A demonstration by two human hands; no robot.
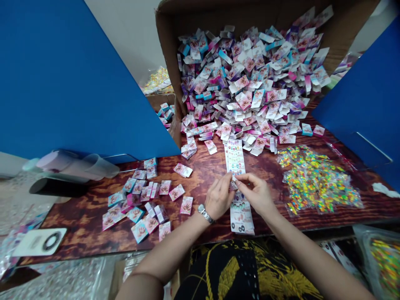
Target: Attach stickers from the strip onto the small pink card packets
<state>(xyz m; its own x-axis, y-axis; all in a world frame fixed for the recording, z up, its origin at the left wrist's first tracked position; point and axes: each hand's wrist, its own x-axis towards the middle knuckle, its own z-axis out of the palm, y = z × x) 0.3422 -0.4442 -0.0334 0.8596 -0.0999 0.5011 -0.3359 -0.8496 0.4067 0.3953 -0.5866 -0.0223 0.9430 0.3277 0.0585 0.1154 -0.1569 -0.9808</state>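
Note:
Above a long printed paper strip (241, 218) on the table, my two hands meet at a small printed cardboard box (233, 183). The fingers of my left hand (218, 196) are closed on its left side, and a watch sits on that wrist. From the right, my right hand (256, 195) pinches the top of the box between thumb and forefinger. My fingers cover much of the box. Under both hands, the strip shows rows of small coloured pictures and runs toward the table's front edge.
A large carton (167, 41) at the back spills many small open-ended boxes (243, 100). Closed small boxes (140, 200) lie at left. Bags of yellow and green pieces (318, 181) lie at right. Blue panels (62, 83) flank the table. A white device (40, 242) sits at far left.

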